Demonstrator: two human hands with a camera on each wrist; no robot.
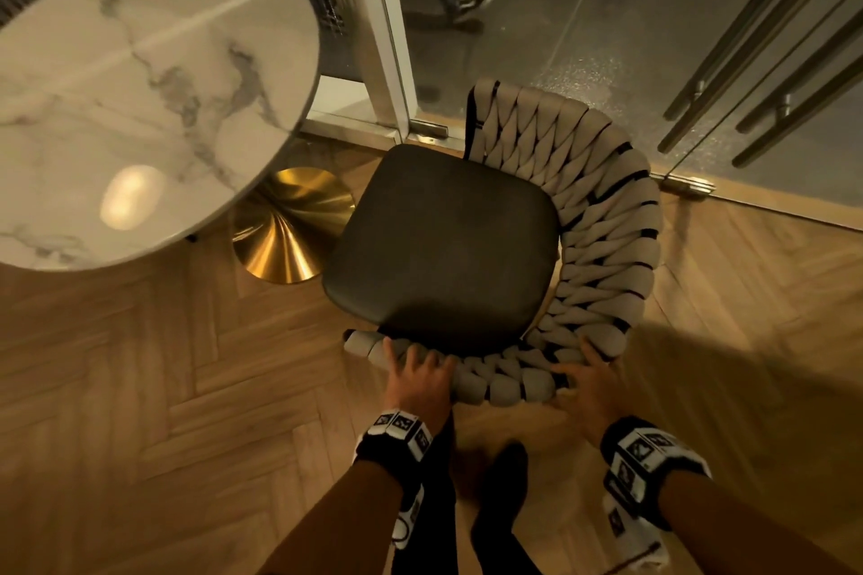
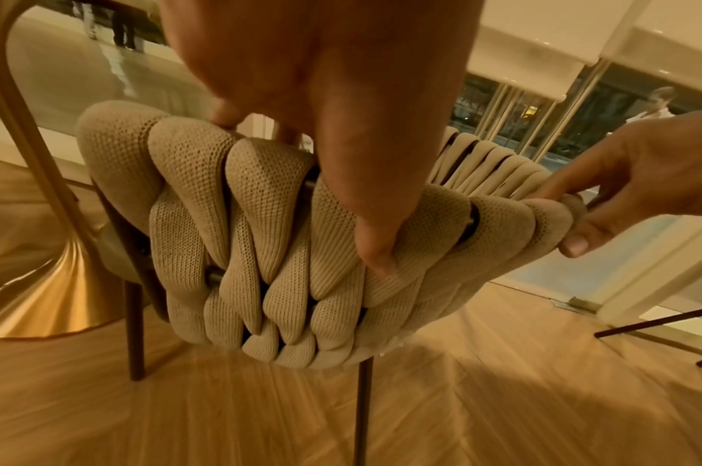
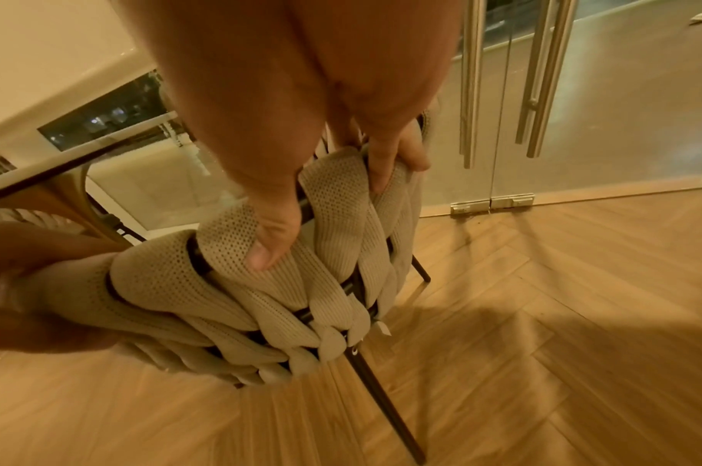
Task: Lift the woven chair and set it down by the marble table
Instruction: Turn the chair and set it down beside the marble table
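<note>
Woven chair (image 1: 602,219) — beige straps; dark seat (image 1: 443,243).

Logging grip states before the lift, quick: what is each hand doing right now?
Left hand: grips the woven chair by the top of its backrest.
Right hand: grips the same backrest further along.

Herringbone wood floor (image 1: 163,388) — bearing the marble table's brass base (image 1: 292,224) and woven chair (image 1: 583,210).

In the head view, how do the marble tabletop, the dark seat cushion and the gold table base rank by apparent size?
1. Marble tabletop, partly out of frame
2. Dark seat cushion
3. Gold table base, partly hidden under the tabletop
</note>
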